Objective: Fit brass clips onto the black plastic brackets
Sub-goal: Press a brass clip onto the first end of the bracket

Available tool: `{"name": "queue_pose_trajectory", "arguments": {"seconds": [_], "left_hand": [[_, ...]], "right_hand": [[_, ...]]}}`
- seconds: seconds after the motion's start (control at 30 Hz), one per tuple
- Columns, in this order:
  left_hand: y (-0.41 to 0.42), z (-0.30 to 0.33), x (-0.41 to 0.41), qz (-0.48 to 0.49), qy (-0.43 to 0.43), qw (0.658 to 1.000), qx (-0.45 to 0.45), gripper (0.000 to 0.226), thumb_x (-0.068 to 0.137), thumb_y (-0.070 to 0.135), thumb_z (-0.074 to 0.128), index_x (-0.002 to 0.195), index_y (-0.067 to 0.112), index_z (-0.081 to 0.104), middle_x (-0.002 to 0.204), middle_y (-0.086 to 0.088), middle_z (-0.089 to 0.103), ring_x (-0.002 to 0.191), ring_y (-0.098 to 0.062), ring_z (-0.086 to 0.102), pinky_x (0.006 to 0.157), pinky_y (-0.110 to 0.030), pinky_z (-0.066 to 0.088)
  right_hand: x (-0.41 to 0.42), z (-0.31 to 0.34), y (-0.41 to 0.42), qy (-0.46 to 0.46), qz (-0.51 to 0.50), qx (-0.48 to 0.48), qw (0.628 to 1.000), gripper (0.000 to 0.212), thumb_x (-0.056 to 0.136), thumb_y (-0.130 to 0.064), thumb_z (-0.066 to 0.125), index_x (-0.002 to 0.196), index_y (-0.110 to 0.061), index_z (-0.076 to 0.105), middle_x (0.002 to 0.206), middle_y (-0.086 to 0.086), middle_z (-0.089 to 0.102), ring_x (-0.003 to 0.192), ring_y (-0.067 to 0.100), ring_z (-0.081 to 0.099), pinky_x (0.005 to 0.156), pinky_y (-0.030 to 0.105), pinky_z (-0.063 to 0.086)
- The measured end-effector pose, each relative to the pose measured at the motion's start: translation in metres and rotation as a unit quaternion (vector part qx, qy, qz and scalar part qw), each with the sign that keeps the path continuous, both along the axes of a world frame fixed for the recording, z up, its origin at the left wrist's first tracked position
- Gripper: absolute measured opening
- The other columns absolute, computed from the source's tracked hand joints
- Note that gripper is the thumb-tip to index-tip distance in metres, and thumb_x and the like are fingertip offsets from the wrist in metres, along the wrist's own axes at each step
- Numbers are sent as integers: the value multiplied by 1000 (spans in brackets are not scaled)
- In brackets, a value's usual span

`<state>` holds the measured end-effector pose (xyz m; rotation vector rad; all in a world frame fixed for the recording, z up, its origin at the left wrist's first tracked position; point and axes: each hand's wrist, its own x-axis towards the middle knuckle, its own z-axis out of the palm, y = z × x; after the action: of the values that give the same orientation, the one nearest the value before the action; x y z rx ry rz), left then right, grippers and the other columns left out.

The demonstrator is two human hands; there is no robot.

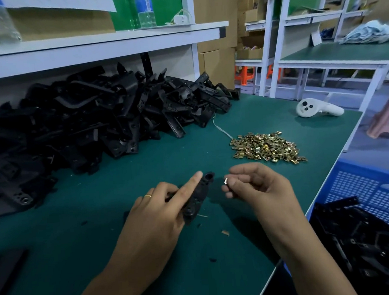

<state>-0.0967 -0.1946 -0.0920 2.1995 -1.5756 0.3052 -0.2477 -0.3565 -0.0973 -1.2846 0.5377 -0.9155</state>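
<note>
Left hand (pixel 160 207) grip clamped on black bracket (pixel 197 198), forefinger along it; right hand (pixel 256 184) pinching brass clip (pixel 226 181), just beside bracket's tip.

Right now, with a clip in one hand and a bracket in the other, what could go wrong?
1. The right hand pinches the small brass clip only at its fingertips; it could slip and drop onto the green mat.
2. The left hand holds the black bracket in mid-air, unsupported, so pressing the clip on may twist it off line.
</note>
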Motion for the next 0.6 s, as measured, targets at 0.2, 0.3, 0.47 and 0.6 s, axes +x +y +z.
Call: {"name": "queue_pose_trajectory", "arguments": {"seconds": [0.2, 0.3, 0.47, 0.6], "left_hand": [[2, 0, 6, 31, -9, 998, -46, 64, 97, 36, 57, 157, 43, 36, 112, 5, 47, 95, -20, 50, 74, -40, 51], [1, -2, 6, 19, -42, 998, -47, 69, 94, 29, 62, 157, 42, 37, 112, 4, 48, 95, -20, 48, 71, -37, 48], [0, -3, 8, 7, -52, 997, -60, 63, 96, 31, 57, 156, 41, 40, 113, 3, 49, 96, -18, 48, 76, -37, 48], [0, -2, 9, 5, -57, 996, -65, 57, 98, 37, 49, 154, 41, 43, 113, 3, 50, 95, -19, 48, 76, -39, 48]], "right_hand": [[5, 6, 12, -90, 98, 139, 981, 24, 80, 8, 73, 103, 7, 72, 100, 28, 75, 94, 35, 77, 77, 27, 62], [4, 7, 11, -80, 121, 144, 979, 26, 70, 2, 80, 96, 3, 76, 99, 30, 74, 89, 32, 77, 74, 28, 62], [2, 9, 10, -52, 147, 132, 979, 32, 66, -4, 84, 97, 2, 78, 96, 27, 75, 83, 26, 76, 74, 25, 61], [1, 10, 10, -44, 159, 128, 978, 34, 65, -6, 84, 98, 3, 78, 93, 28, 75, 81, 25, 74, 73, 25, 60]]}}
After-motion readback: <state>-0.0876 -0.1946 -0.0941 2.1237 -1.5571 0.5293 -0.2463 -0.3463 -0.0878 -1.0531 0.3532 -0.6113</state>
